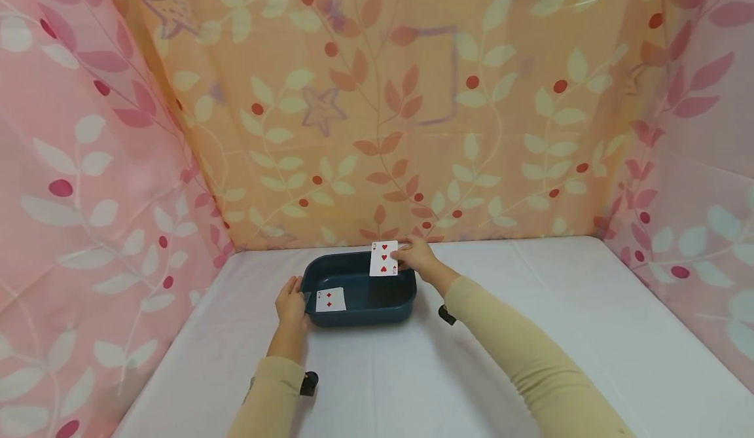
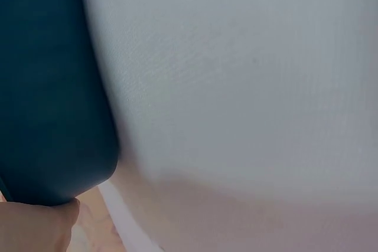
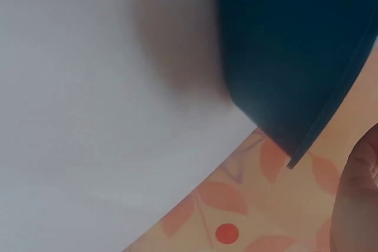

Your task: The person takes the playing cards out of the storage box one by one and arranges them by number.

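A surface (image 1: 377, 372) carries the tub (image 1: 359, 318). The left hand (image 1: 292, 304) touches the tub's left end; I can't tell if it grips. Over the tub's right end, the right hand (image 1: 419, 258) pinches a heart card (image 1: 381, 259). A diamond card (image 1: 331, 300) lies inside, at left.

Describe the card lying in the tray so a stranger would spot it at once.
On the white table sits a dark blue tray, the left hand at one end. Inside, near that end, lies a white card. It shows red diamonds, unlike the hearts card that the right hand holds.
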Motion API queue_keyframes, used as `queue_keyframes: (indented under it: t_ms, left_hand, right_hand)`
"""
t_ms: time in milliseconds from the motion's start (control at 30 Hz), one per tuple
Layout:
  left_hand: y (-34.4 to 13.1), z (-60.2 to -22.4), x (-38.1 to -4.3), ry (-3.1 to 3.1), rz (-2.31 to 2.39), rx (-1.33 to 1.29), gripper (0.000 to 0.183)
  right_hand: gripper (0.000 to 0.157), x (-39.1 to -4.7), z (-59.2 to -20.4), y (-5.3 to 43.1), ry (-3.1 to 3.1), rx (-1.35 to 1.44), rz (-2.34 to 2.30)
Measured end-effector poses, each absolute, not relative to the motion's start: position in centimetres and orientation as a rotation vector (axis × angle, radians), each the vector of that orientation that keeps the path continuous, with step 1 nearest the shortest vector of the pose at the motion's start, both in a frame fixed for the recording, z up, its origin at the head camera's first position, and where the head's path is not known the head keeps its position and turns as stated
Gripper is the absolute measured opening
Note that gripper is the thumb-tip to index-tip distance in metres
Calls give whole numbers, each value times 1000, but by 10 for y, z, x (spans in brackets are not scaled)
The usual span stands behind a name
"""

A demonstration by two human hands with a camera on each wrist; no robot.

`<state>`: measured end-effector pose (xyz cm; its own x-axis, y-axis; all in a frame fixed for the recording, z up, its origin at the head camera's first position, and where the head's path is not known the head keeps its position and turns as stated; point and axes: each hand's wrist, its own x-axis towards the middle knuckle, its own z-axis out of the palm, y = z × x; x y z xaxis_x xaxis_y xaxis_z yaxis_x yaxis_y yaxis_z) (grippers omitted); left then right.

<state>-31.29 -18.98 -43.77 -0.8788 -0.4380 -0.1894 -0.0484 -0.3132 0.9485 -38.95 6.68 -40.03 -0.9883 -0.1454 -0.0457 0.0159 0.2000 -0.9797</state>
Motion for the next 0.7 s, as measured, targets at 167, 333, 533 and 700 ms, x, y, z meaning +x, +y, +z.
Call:
queue_keyframes:
  t_ms: [167,333,533,700]
  left_hand:
    - [-190,-436,-313,-1645,-2288,640,55]
    - [-188,-434,-311,-1628,-2299,650,55]
    - [-188,-437,-311,-1611,-2308,646,56]
    - [-188,-438,-311,-1616,-2301,639,57]
  right_hand:
    - [52,-390,-399,76,2341,-88,-1932]
    - [51,-392,-402,88,2343,-55,-1944]
    - [49,-395,-407,105,2351,-48,-1955]
    - [49,-395,-408,114,2344,-47,-1961]
